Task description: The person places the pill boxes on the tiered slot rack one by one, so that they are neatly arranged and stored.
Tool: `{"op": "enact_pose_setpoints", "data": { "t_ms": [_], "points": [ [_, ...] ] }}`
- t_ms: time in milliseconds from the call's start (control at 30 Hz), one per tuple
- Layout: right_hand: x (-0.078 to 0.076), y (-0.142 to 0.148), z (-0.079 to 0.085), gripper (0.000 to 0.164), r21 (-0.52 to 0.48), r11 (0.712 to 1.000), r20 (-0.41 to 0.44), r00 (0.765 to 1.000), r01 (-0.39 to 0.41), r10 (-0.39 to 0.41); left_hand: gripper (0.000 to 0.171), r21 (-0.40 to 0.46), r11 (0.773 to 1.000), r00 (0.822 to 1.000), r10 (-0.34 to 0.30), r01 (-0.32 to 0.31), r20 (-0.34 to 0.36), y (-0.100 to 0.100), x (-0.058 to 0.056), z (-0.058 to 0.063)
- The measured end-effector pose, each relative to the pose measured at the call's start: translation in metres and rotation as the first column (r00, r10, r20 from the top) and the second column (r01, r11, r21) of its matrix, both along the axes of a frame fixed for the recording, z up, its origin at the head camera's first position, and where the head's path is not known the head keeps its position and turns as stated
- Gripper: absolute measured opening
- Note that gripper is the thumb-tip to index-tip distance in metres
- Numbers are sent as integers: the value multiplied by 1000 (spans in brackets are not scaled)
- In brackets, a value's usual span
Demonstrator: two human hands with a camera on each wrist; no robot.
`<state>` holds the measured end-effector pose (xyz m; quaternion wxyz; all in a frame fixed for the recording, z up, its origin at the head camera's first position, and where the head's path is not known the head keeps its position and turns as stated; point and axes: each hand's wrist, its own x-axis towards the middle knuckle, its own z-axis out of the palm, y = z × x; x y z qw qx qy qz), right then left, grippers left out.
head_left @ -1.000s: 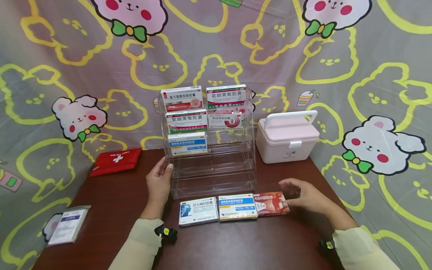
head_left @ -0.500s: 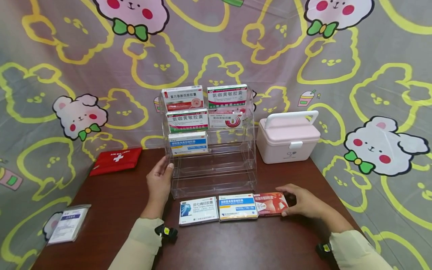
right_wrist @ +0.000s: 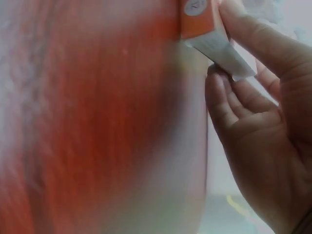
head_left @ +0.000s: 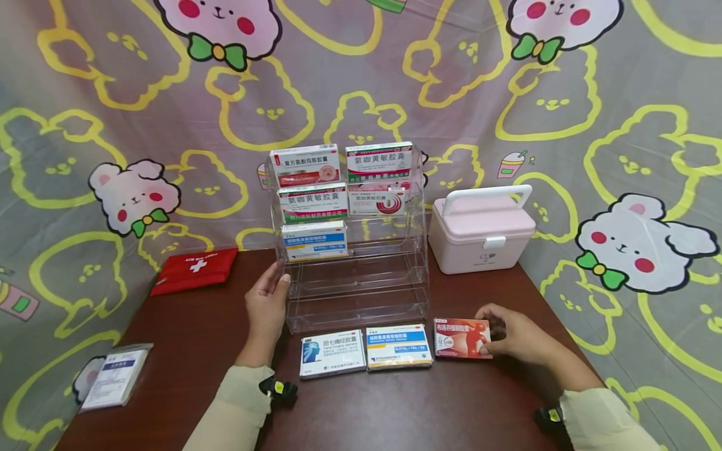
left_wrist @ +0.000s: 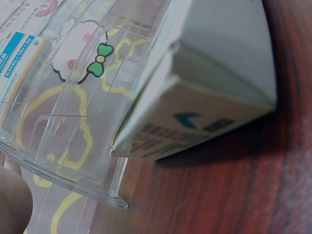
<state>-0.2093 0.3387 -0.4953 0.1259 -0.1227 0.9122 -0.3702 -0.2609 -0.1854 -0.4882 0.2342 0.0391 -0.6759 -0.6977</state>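
Observation:
My right hand (head_left: 521,338) pinches a red-orange medicine box (head_left: 461,339) by its right end, thumb on the near side and fingers behind. In the right wrist view the same box (right_wrist: 200,22) sits between thumb and fingertips. My left hand (head_left: 266,313) holds the left side edge of a clear acrylic display rack (head_left: 358,307); only part of that hand (left_wrist: 12,197) shows in the left wrist view. Beside the red box lie a blue-and-white medicine box (head_left: 398,347) and a white medicine box (head_left: 331,354), in a row before the rack.
Several medicine boxes, such as a red-and-white one (head_left: 306,166), fill the rack's upper tiers. A pink medicine case (head_left: 481,235) stands right of it. At left lie a red first-aid pouch (head_left: 194,271) and a plastic-wrapped white pack (head_left: 115,378) on the brown table (head_left: 406,413).
My right hand has closed on the red medicine box and drawn it up and to the right, leaving a gap beside the blue-and-white box. The left hand stays at the rack.

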Motion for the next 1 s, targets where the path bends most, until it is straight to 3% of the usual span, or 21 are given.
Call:
{"op": "enact_pose_setpoints", "data": {
  "t_ms": [267,533,700,833,1000],
  "points": [
    [4,9,7,36,-85,993,-10,997,76,-78,46,-3,1000,1000,-4,4,-5,0,1,0],
    [3,15,18,29,-120,987,-132,984,106,-121,46,-12,1000,1000,-1,1,4,0,2,0],
    [1,10,42,30,-199,968,-182,964,155,-192,45,-3,1000,1000,-5,5,-6,1,2,0],
    [-7,-1,68,30,-239,954,-273,930,180,-244,46,-14,1000,1000,0,0,-2,1,2,-1],
    [-27,-26,94,30,-384,915,-344,901,122,-264,46,3,1000,1000,2,-2,-13,1,0,-3]
  ]
}}
